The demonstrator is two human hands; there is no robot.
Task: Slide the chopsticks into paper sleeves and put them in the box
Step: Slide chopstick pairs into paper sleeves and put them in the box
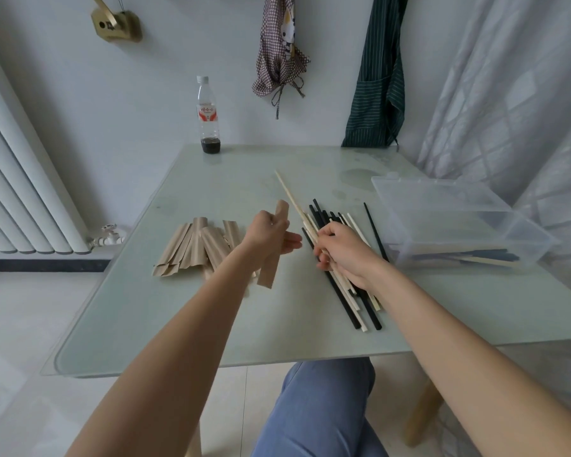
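A pale glass desk [211, 318] stands against a white wall [145, 94]; radiator [20, 179] left, sheer curtain [508, 94] right, tiled floor [23, 324].

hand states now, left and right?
Left hand: fingers gripping one paper sleeve.
Right hand: fingers holding a light chopstick, raised above the chopstick pile.

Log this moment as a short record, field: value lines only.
left hand: holds one paper sleeve
right hand: grips a light chopstick above the loose chopsticks
sleeve pile: left on the table
box: clear, open, right side, some chopsticks inside
bottle: far edge, upright
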